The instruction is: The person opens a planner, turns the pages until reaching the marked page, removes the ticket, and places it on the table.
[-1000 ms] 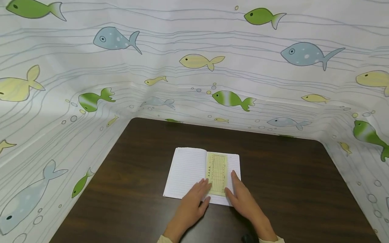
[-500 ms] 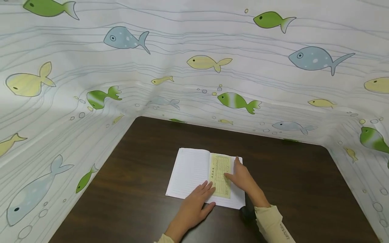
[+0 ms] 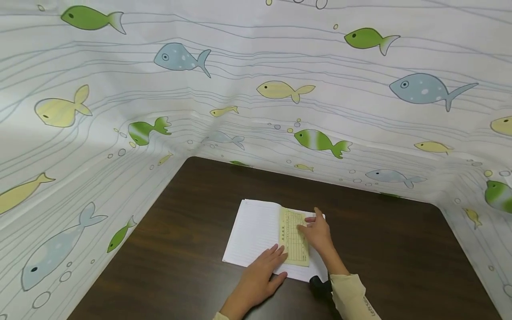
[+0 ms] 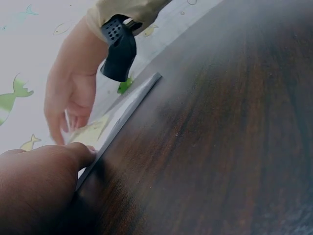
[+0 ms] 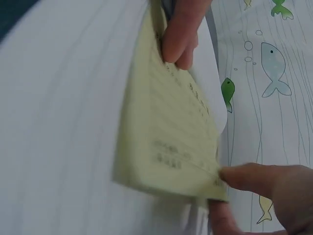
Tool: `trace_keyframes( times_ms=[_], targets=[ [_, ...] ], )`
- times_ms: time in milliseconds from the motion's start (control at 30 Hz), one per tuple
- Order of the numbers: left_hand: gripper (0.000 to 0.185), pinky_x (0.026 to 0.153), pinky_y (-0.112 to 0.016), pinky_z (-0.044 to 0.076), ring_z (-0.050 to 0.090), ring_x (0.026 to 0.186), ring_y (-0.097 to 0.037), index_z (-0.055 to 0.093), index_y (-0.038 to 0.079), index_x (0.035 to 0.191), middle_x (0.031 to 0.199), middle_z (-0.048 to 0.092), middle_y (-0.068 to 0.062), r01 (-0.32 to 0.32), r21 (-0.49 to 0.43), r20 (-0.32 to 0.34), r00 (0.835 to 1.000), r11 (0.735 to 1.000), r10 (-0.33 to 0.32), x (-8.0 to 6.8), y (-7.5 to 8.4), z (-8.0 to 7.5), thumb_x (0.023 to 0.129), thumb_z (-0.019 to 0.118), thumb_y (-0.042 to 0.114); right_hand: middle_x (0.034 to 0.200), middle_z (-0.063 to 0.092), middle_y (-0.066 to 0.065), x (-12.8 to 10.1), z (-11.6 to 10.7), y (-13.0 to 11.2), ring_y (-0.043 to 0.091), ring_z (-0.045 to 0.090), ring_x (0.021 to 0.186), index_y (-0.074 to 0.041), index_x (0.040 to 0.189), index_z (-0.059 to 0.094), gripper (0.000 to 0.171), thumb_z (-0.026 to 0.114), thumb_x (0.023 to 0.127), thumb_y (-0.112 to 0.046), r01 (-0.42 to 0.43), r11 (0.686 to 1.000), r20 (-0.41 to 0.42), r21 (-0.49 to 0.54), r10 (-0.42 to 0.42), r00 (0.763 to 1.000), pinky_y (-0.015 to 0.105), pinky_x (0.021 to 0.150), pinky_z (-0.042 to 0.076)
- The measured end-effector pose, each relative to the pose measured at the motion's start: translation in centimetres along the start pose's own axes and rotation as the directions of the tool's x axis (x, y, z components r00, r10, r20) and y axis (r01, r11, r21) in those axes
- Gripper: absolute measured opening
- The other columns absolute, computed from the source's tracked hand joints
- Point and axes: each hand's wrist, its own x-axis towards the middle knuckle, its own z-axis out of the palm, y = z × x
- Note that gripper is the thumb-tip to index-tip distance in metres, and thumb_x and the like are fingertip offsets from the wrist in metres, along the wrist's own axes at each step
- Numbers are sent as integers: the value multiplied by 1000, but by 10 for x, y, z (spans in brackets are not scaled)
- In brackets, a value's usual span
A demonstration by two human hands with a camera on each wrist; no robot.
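Observation:
An open lined notebook point(image 3: 254, 233) lies on the dark wooden table. On its right page is a yellow printed slip point(image 3: 294, 246) with a ruled grid. My left hand point(image 3: 260, 278) rests flat with outstretched fingers on the slip's lower left edge. Near the slip's upper right corner, my right hand point(image 3: 318, 233) pinches the edge. The right wrist view shows the right thumb point(image 5: 252, 177) on top of the slip and a finger beneath it, with that side raised from the page. Left-hand fingertips point(image 5: 178, 49) press the other end there.
A black wrist device point(image 3: 320, 286) sits under the right forearm by the notebook's lower right corner. White sheeting point(image 3: 272, 58) printed with fish surrounds the back and sides of the dark table point(image 3: 168, 249).
My right hand has moved up along the slip's right side, from its lower corner to the upper one, and has pinched and lifted the edge. The left hand stays on the slip.

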Motion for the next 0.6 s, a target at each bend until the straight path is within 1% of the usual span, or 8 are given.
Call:
trace_keyframes(
  times_ms=[100,167,300,367,433,500,567,600],
  targets=[
    [46,106,-38,40,45,134,-20,57,13,136,143,51,-2,-2,5,-7,1000,1000,2,0,0,1,97,58,36,126,56,25,-4,-8,5,36,62,107,-1,150,25,79,70,86,-6,10,995,-51,95,-5,999,46,90,52],
    [46,106,-37,40,45,133,-19,58,12,135,144,51,-3,-2,2,-28,1000,1000,2,0,1,2,96,59,35,128,56,25,-7,-18,8,35,62,107,-4,150,27,76,70,87,-5,31,991,-64,133,-23,998,41,89,53],
    [45,107,-36,40,47,132,-19,59,9,133,143,51,-4,3,8,-90,996,1000,-2,1,-1,4,93,63,31,126,58,24,-9,-47,21,31,63,104,-5,150,29,73,69,89,-7,66,993,-69,99,-60,996,25,80,54],
    [48,107,-36,40,47,132,-20,58,9,134,143,51,-5,4,12,-102,995,1000,-3,0,-2,5,93,64,32,125,59,23,-8,-64,31,30,63,102,-5,151,29,72,68,90,-9,71,996,-68,54,-67,995,22,77,54],
    [54,107,-37,39,46,133,-22,57,8,135,144,49,-7,-5,14,-95,995,1000,6,0,-3,5,91,65,38,124,59,24,-9,-81,44,31,63,102,-3,150,28,71,67,91,-10,62,998,-58,4,-61,996,27,78,55],
    [63,107,-39,39,46,132,-24,55,7,136,145,48,-10,-13,10,-87,996,1000,14,-1,-5,4,87,69,45,122,59,26,-10,-97,58,32,64,101,1,150,27,71,66,92,-11,38,998,-27,-48,-39,999,35,81,56],
    [71,107,-44,38,46,132,-27,55,6,135,144,48,-14,-7,12,-105,994,1000,8,0,-9,3,82,72,50,122,59,28,-11,-110,71,35,63,102,4,149,26,70,65,93,-11,7,996,5,-85,-7,1000,44,84,55],
    [72,108,-47,36,46,132,-28,55,6,134,143,48,-15,10,17,-127,992,1000,-8,1,-11,2,80,74,50,122,58,30,-11,-115,78,37,62,103,6,149,24,71,64,93,-12,-4,995,22,-103,6,1000,47,85,54]
  ],
)
